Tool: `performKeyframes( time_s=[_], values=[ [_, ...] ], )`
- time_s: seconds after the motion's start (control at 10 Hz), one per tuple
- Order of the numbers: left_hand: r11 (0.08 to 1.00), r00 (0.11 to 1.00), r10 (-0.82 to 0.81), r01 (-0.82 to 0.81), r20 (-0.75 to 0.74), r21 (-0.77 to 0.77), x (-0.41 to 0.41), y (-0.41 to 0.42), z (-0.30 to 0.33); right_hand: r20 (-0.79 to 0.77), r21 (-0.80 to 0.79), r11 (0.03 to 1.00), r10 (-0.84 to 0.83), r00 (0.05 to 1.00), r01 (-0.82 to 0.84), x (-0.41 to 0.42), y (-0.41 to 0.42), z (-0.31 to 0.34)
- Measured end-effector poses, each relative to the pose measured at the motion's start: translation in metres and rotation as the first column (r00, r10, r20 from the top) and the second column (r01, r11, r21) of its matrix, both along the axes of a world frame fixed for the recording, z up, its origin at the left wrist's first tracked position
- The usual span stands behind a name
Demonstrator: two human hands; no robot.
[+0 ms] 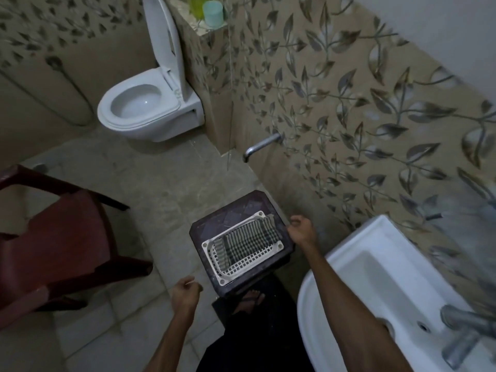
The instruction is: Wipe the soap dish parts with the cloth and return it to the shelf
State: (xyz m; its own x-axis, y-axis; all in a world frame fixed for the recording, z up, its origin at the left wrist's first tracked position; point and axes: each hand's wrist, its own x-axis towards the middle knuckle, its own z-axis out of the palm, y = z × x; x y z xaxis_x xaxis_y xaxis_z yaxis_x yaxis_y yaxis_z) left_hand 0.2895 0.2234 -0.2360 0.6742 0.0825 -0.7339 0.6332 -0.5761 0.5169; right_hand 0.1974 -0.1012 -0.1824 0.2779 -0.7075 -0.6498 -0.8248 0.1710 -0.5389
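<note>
- The soap dish (243,252), a white slotted tray in a white frame, lies flat on a dark stool (204,226) on the bathroom floor; the checked cloth (248,241) is draped across its upper half, touching it
- The left hand (185,292) hangs loosely curled just off the stool's near-left corner, holding nothing that I can make out; something pale shows at the fingertips but is too small to tell
- The right hand (302,228) is half closed at the stool's right edge, beside the cloth's far end; whether it touches stool or cloth I cannot tell; it grips neither
- Wiping looks not yet under way; no shelf for the return is plainly identifiable, though a tiled ledge (208,32) sits high by the toilet (145,108)
- Risks, as I judge them: lifting the cloth could drag the light tray off the stool onto the tiles; the tray and frame may separate when lifted; the basin (359,267) crowds the right arm; dim light may hide residue
</note>
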Motion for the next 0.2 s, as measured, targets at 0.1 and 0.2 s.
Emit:
performKeyframes(
  time_s=[0.1, 0.2],
  values=[
    [0.960, 0.944, -0.278, 0.274, 0.177, 0.050, -0.009, -0.021, 0.025, 0.040, -0.040, 0.998, 0.041, 0.998, -0.039, -0.017, 0.008, 0.019],
    [0.861, 0.822, -0.497, 0.508, 0.278, 0.035, -0.018, -0.056, 0.051, 0.051, -0.135, 0.991, 0.028, 0.998, -0.021, -0.033, 0.015, 0.036]
  ],
)
